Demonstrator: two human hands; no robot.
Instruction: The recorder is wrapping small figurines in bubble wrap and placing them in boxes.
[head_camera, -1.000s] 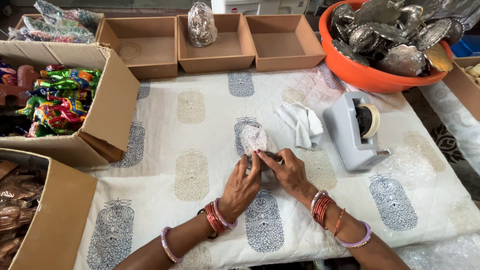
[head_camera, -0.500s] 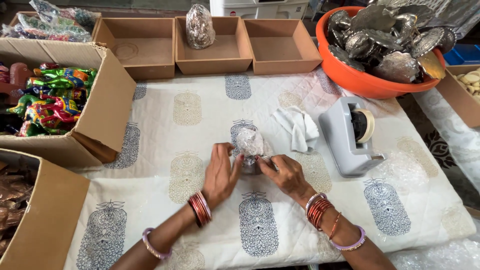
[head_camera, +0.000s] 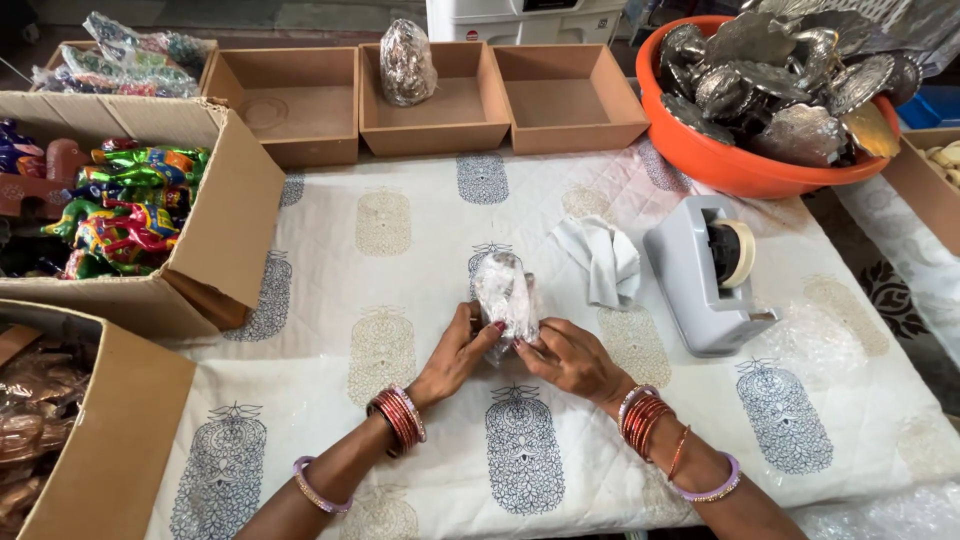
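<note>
bubble-wrapped bundle (head_camera: 505, 292) is standing on the printed tablecloth (head_camera: 420, 400), both hands gripping its base: left hand (head_camera: 455, 352) and right hand (head_camera: 572, 358) are pinching the wrap. white cloth (head_camera: 604, 259) and grey tape dispenser (head_camera: 708, 275) are lying just beyond.

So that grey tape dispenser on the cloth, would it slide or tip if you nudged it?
The tape dispenser looks blocky, with a broad flat base on the quilted cloth, so it would probably stay put or drag rather than tip. Such bodies are usually weighted, so likely heavy for its size. The tape roll sits in its cradle and seems unlikely to roll free.
</note>
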